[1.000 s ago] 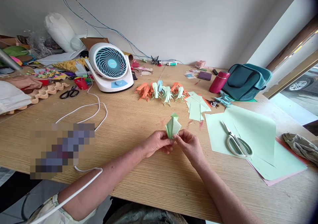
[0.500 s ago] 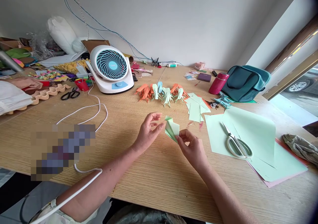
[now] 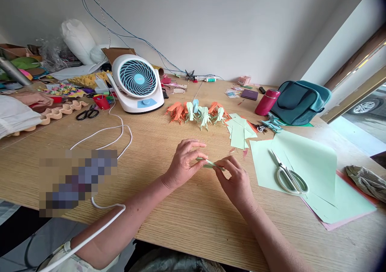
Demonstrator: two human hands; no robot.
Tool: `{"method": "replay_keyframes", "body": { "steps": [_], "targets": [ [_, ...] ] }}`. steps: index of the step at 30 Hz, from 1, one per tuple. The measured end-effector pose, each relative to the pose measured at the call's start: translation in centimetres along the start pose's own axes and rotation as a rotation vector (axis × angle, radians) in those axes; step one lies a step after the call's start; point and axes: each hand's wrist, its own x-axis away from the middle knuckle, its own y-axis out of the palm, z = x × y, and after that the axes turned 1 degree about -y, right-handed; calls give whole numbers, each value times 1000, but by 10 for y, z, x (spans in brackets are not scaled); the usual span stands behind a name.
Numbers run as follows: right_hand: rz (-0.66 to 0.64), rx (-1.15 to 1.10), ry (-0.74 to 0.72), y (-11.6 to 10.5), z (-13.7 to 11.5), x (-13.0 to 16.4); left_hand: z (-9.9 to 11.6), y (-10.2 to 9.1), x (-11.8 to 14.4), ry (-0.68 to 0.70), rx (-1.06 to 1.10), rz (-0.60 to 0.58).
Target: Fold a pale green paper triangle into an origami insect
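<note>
A folded piece of light green paper (image 3: 210, 164) is held between my hands above the wooden table, seen nearly edge-on. My left hand (image 3: 184, 163) pinches its left end between thumb and index finger, the other fingers stretched out above. Thumb and fingertips of my right hand (image 3: 235, 181) are closed on its right end. Beyond them stand folded paper figures in light green (image 3: 204, 116), orange (image 3: 175, 112) and blue (image 3: 195, 105). Cut light green paper pieces (image 3: 238, 131) lie in a loose pile to their right.
White-handled scissors (image 3: 291, 177) rest on large green sheets (image 3: 316, 155) at right. A red bottle (image 3: 267, 102) and teal bag (image 3: 301, 103) stand behind. Left are a fan (image 3: 137, 81), black scissors (image 3: 87, 113), a white cable (image 3: 120, 133) and another person's hand (image 3: 36, 99).
The folded paper has turned from showing its broad face to nearly edge-on and dropped slightly. My left thumb and index finger have closed on it; the right hand keeps its grip.
</note>
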Motion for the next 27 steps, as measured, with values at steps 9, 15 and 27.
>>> {"method": "replay_keyframes", "body": {
  "steps": [9,15,27],
  "targets": [
    [53,-32,-40,-2,0,-1,1,0,0,-48,104,5],
    [50,-34,-82,-2,-4,-1,7,2,3,11,125,8],
    [72,-33,-171,0,-4,2,13,6,5,95,140,-18]
  ]
}}
